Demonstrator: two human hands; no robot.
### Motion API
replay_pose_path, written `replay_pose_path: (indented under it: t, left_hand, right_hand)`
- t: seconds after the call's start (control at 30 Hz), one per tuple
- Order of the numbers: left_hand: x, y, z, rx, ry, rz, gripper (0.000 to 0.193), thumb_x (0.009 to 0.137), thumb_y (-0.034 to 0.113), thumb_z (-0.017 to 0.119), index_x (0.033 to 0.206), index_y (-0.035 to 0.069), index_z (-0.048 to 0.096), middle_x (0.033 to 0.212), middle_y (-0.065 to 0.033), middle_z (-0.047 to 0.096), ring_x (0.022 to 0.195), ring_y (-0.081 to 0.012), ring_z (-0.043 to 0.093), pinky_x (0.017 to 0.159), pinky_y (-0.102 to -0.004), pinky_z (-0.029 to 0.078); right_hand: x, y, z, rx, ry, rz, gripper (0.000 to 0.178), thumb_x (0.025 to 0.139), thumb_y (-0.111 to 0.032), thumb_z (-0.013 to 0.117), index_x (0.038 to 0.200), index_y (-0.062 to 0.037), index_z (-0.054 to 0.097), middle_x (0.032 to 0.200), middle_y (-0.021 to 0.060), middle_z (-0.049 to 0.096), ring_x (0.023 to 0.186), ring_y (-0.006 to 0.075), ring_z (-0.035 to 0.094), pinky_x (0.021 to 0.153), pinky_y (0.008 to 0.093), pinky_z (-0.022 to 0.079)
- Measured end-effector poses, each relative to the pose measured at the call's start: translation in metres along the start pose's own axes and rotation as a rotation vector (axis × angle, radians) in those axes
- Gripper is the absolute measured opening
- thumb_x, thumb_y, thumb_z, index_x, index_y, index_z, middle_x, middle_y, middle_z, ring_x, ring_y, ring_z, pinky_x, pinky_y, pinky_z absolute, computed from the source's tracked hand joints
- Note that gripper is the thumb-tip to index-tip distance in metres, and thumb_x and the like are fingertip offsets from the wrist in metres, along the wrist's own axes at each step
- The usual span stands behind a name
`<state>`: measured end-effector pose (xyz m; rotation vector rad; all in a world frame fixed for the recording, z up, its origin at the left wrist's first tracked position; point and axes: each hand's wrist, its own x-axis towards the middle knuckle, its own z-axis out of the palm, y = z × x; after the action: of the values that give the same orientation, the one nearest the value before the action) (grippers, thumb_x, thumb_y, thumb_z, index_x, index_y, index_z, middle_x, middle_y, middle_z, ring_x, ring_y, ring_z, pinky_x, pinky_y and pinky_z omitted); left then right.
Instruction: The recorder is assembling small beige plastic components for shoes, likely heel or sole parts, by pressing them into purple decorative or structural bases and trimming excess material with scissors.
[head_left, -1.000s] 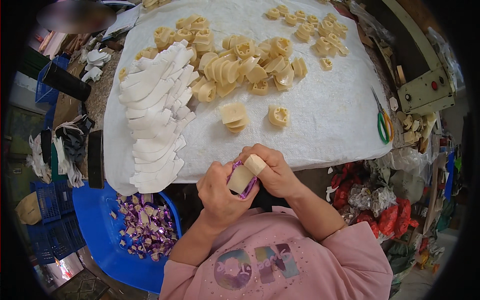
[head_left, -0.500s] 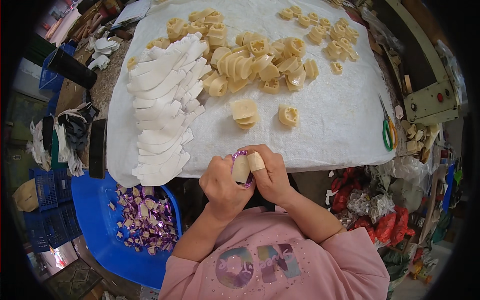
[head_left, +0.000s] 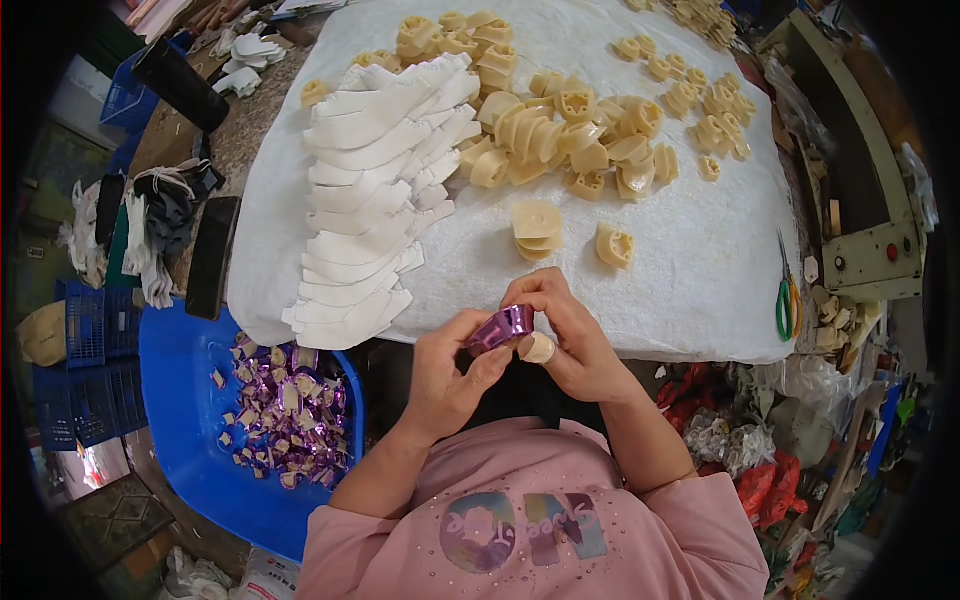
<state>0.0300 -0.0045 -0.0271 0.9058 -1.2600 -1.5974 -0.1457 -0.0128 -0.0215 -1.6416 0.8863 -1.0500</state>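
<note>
I see the person's L grip [head_left: 452, 378] holding a shiny purple pc [head_left: 503, 328], R grip [head_left: 572, 345] at its R end, tan wrap [head_left: 538, 348] on thumb, nr bench [head_left: 690, 270] edge. White pcs [head_left: 365, 200] fanned L, beige moulded pcs [head_left: 575, 135] heaped alongside, scissors [head_left: 787, 305] far R. Blue tub [head_left: 185, 420] lower L w/ purple-tan pcs [head_left: 290, 400].

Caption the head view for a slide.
Left hand and right hand on a shiny purple piece, at a white-covered table with cream-coloured parts, a blue tub to the left.
</note>
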Motion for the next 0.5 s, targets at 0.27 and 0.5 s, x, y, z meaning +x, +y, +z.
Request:
replay_pose_path:
  t: [0.27,0.5]
  left_hand:
    - [-0.022,0.001,-0.020,0.060,0.141,0.090,0.026,0.084,0.019,0.070,0.093,-0.001,0.057,0.082,-0.0029,0.057,0.074,-0.0075,0.051,0.068,-0.0230,0.043]
    - [-0.065,0.009,-0.083,0.751,0.673,0.249,0.021,0.077,0.005,0.068,0.096,0.000,0.060,0.080,-0.0066,0.060,0.072,-0.0157,0.057,0.066,-0.0276,0.046]
  right_hand:
    - [0.018,-0.010,0.007,-0.405,-0.226,-0.114,0.027,0.079,-0.023,0.064,0.097,-0.0051,0.056,0.086,0.0100,0.050,0.082,0.0300,0.046,0.077,0.0390,0.038]
    - [0.052,0.004,0.036,-0.464,-0.201,-0.183,0.028,0.075,-0.016,0.069,0.100,-0.0072,0.060,0.096,0.0084,0.054,0.091,0.0279,0.046,0.079,0.0378,0.038]
